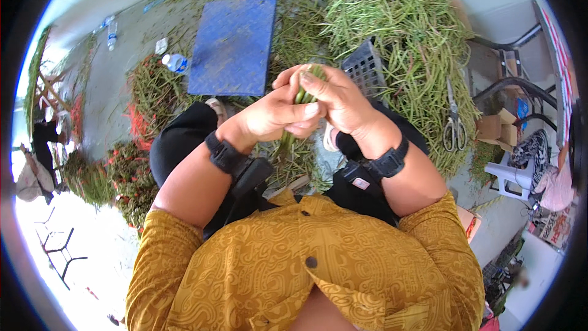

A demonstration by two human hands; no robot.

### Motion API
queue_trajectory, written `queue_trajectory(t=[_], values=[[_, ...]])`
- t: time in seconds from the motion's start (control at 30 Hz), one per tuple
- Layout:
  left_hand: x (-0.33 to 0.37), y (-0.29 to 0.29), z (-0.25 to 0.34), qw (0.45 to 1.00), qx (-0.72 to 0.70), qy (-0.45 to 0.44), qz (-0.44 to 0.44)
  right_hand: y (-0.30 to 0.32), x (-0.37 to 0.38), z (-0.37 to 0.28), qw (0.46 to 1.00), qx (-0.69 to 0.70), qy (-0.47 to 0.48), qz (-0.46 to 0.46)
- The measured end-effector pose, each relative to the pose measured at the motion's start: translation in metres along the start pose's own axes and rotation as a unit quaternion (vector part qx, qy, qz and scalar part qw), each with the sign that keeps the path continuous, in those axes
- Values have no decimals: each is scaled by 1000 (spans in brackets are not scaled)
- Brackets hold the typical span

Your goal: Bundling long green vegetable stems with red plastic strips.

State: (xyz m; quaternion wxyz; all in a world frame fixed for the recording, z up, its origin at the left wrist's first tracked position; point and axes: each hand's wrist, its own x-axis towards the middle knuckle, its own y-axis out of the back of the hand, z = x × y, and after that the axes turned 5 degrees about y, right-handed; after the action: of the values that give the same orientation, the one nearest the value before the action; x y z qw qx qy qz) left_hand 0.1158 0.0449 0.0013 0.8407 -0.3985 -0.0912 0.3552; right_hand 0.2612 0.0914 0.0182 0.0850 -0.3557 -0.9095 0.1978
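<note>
Both hands meet in front of me around a small bunch of green stems. My left hand is closed on the lower part of the bunch, thumb lying across it. My right hand wraps the upper part, with its thumb near the cut tops. The lower ends stick out below my fingers. Just beyond my hands lies a blue platform, dusty on top. A black plastic crate sits beside my right hand, partly covered by a large heap of loose green stems. Scissors rest on the heap's near right side.
Tied bundles of stems with red bits lie at left, near another stem pile. A plastic bottle lies by the platform. At right are a cardboard box, a white stool and a dark-framed chair.
</note>
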Motion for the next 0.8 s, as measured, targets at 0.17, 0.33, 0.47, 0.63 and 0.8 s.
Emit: queue_trajectory(t=[0.17, 0.33, 0.47, 0.63, 0.8], values=[[-1, -2, 0, 999, -37, -4, -18, 2, 2, -1, 999, 23, -13, -20], [6, -3, 0, 999, -19, -18, -33, 4, -1, -2, 998, 57, 28, 19], [0, -1, 0, 1000, -8, -21, 9, 5, 1, -4, 995, -44, 81, 43], [-2, 5, -5, 996, 62, -6, 63, 0, 1, -7, 966, -222, 128, 31], [1, 3, -3, 998, 37, -5, 46, -5, -1, -8, 953, -263, 137, 63]])
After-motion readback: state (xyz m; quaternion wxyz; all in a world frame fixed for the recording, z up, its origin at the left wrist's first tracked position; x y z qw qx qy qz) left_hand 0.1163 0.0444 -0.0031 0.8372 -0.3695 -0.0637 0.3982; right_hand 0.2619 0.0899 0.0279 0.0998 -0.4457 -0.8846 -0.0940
